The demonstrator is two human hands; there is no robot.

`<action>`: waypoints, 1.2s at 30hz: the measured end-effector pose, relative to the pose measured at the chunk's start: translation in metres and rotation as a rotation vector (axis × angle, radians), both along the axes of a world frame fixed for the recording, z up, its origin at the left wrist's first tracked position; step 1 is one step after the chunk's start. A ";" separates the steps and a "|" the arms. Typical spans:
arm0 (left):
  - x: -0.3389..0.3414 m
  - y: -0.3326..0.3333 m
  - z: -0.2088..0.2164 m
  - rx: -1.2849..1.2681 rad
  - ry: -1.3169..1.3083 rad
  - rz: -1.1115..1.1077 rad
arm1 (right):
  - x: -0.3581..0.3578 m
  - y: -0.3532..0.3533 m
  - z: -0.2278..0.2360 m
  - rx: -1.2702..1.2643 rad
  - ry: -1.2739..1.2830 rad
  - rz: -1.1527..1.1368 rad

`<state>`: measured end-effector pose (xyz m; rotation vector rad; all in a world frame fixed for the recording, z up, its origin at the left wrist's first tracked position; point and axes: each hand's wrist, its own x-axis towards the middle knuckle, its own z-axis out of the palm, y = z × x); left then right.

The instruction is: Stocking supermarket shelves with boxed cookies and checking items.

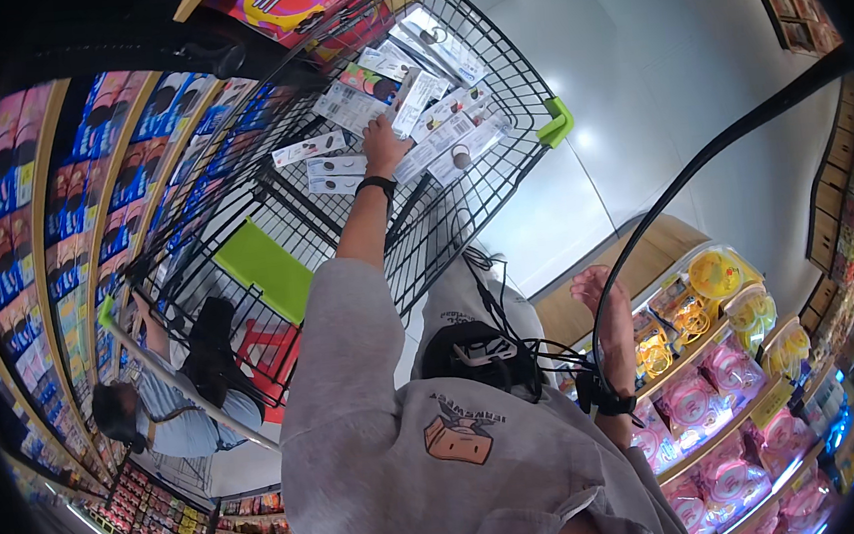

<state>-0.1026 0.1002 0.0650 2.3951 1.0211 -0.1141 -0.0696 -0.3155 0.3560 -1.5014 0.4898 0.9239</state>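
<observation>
My left hand, with a black band at the wrist, reaches down into a wire shopping cart. Its fingers close around the lower end of a slim white cookie box, which tilts up over other boxes. Beside them lies a wider box with a green and pink print. Several more white cookie boxes are heaped around the hand. Out to the right, my right hand is raised with fingers apart and nothing in it, beside a black cable.
Packed snack shelves line the left, where a person in a light blue shirt crouches near the cart's handle. Pink and yellow toy packs hang on a display at right. Black cables loop around me.
</observation>
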 end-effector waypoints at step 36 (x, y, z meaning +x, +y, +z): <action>-0.023 -0.024 -0.018 -1.204 0.177 -0.175 | 0.035 0.035 0.000 -0.033 0.061 0.008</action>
